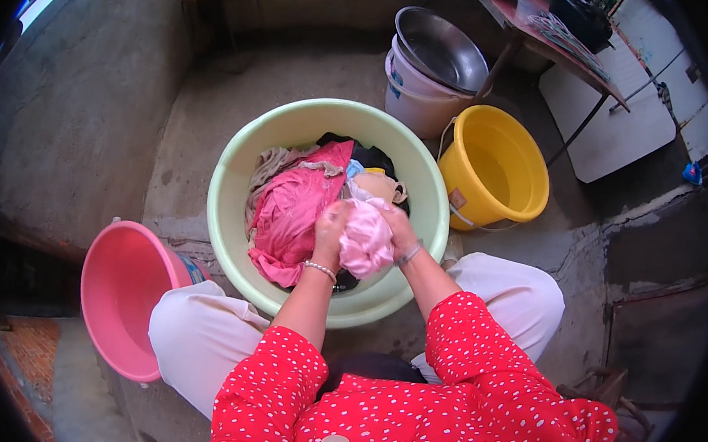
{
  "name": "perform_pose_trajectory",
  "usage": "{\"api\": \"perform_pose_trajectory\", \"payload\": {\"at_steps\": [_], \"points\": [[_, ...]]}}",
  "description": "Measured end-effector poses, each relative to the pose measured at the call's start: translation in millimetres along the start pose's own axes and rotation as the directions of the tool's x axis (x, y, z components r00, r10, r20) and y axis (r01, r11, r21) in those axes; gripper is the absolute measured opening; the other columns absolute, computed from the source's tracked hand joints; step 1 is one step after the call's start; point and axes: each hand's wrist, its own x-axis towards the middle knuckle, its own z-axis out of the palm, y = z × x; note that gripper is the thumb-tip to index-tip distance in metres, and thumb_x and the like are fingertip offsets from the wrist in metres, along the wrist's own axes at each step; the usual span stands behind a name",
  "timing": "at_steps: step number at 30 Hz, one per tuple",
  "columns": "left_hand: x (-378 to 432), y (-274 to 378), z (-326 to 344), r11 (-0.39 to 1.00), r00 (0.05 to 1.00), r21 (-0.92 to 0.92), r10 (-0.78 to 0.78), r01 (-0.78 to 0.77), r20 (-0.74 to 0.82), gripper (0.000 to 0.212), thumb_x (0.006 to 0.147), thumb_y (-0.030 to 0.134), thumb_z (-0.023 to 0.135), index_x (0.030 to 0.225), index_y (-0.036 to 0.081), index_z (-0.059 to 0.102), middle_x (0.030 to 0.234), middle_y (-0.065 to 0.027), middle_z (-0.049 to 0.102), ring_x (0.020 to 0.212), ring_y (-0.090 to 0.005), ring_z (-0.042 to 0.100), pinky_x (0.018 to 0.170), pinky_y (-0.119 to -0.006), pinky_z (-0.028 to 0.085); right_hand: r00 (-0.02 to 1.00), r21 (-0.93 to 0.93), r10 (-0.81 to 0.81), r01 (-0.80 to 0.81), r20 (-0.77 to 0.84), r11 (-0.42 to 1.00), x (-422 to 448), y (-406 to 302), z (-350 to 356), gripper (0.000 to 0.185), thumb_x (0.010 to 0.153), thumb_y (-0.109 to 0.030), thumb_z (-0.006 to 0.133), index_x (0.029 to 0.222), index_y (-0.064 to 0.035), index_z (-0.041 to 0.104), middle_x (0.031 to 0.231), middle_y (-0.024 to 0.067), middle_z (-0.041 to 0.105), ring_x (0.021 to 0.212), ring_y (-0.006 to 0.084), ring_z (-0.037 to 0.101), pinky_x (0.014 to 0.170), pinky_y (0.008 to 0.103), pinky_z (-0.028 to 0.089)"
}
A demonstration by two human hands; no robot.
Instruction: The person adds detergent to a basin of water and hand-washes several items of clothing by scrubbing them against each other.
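Observation:
A bunched light pink satiny cloth [366,238] is held between my two hands, over a large pale green basin [330,314]. My left hand [330,230], with a beaded bracelet at the wrist, grips its left side. On the other side my right hand [400,225], with a bangle, grips it too. Deep pink wet fabric [290,194] lies in the basin just left of the hands. Beyond them are a beige cup-shaped garment [379,186], dark cloth [374,157] and greyish cloth [271,163].
A pink bucket [126,298] stands at left by my knee. To the right is a yellow bucket [493,165] with liquid in it. Behind it, a metal bowl [440,48] rests on a white bucket [419,96], near a low table [563,40].

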Motion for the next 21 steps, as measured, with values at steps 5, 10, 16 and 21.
{"api": "perform_pose_trajectory", "payload": {"at_steps": [5,10,16,21], "points": [[-30,21,20,0.722,0.788,-0.356,-0.612,0.593,0.071,0.06,0.087,0.059,0.035,0.113,0.008,0.053,0.106,-0.0117,0.061,0.112,-0.0286,0.05,0.094,-0.051,0.038,0.849,-0.762,-0.505,0.224,-0.153,0.608,19,2,10,0.028,0.08,-0.002,0.058,0.108,0.0017,0.058,0.093,0.0104,0.064,0.078,0.0154,0.062,0.069,0.0258,0.051],[-11,-23,-22,0.684,0.867,-0.572,-0.189,0.454,0.461,0.05,0.088,0.051,0.04,0.117,0.013,0.053,0.109,-0.0088,0.06,0.11,-0.0281,0.049,0.087,-0.048,0.04,0.696,-0.794,-0.404,0.587,0.594,-0.156,-28,48,62,0.031,0.07,-0.019,0.065,0.099,-0.0076,0.062,0.091,0.0104,0.061,0.084,0.0274,0.059,0.075,0.036,0.047],[12,-93,-84,0.766,0.995,0.639,0.012,-0.076,0.104,0.043,0.09,0.04,0.042,0.116,0.009,0.054,0.109,-0.0077,0.06,0.1,-0.0254,0.056,0.079,-0.039,0.046,0.83,-0.709,-0.103,0.395,0.548,-0.584,-16,45,76,0.024,0.085,-0.029,0.05,0.081,-0.0066,0.059,0.077,0.0146,0.059,0.072,0.0301,0.06,0.064,0.0405,0.048],[-26,-5,14,0.954,0.97,0.178,-0.229,0.241,-0.086,0.035,0.092,0.031,0.038,0.113,0.007,0.052,0.111,-0.007,0.056,0.098,-0.0189,0.056,0.079,-0.031,0.048,0.912,-0.983,-0.376,0.114,0.161,-0.143,3,18,50,0.03,0.086,-0.034,0.048,0.085,-0.0068,0.062,0.087,0.0168,0.063,0.076,0.033,0.061,0.066,0.0423,0.048]]}}
